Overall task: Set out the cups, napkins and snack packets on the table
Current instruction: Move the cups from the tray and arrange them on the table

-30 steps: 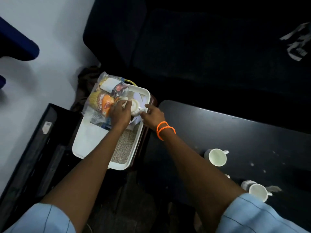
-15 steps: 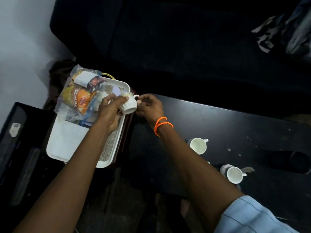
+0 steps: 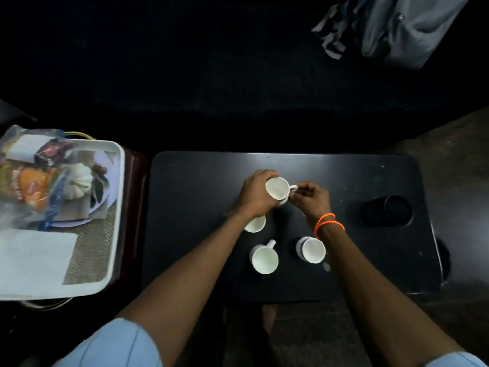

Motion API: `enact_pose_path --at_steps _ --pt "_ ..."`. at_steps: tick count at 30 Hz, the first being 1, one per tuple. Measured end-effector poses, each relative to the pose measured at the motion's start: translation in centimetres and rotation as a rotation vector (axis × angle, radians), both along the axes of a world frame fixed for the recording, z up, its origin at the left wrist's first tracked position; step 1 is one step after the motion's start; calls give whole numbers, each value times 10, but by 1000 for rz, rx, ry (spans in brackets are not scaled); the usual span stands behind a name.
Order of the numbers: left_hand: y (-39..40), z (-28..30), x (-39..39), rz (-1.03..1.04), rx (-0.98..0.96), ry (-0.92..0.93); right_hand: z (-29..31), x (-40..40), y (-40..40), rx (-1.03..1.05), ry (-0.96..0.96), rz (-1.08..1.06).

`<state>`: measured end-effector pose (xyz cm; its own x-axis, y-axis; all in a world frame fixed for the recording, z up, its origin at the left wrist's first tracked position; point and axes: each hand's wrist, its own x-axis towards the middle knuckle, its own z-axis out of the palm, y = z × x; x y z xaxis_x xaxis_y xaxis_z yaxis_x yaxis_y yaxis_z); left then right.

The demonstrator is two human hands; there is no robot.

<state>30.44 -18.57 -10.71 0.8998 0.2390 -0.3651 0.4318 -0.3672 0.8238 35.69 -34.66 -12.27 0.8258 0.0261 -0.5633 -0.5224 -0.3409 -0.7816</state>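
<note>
Over the middle of the black table [image 3: 201, 197], my left hand [image 3: 255, 193] wraps the body of a white cup [image 3: 277, 188] while my right hand [image 3: 312, 198] pinches its handle. Three more white cups stand on the table: one [image 3: 255, 224] partly under my left wrist, one [image 3: 264, 259] nearer me, one [image 3: 311, 250] by my right wrist. On the white tray [image 3: 116, 197] at the left lie snack packets [image 3: 31, 186] in a clear bag, a white lidded pot [image 3: 78, 180] and white napkins [image 3: 34, 258].
A round black recess [image 3: 387, 210] is set in the table's right side. The tray rests on a dark red stand [image 3: 135, 197]. A dark sofa [image 3: 211, 62] runs behind the table, with grey cloth [image 3: 391, 25] at the top right. My bare feet [image 3: 267, 316] show under the table edge.
Both hands carried the white cup from the tray rightward to above the middle of the table. The camera swung right, so the tray now sits at the left edge.
</note>
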Motion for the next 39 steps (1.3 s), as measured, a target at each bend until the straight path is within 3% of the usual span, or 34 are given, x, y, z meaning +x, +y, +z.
enact_pose_path --at_steps 6,13,16,22,27,31,36,39 --pt "-56 -29 1 -247 214 -28 -19 -8 -59 -360 -28 33" --pt "-77 -42 1 -398 328 -139 -33 -13 -72 -518 -76 88" --pt "-78 -39 -11 -345 361 -141 -30 -18 -81 -486 -78 127" --pt "-91 -24 -81 21 473 -235 -18 -53 -102 -462 -185 51" --pt "-108 -23 -141 178 557 73 -4 -84 -104 -424 -358 287" --pt "-119 -15 -155 157 578 324 -2 -97 -105 -544 -350 555" --pt "-120 -8 -150 168 470 481 -9 -103 -111 -692 -298 803" --pt "-116 -7 -148 90 459 478 -11 -103 -113 -736 -337 822"
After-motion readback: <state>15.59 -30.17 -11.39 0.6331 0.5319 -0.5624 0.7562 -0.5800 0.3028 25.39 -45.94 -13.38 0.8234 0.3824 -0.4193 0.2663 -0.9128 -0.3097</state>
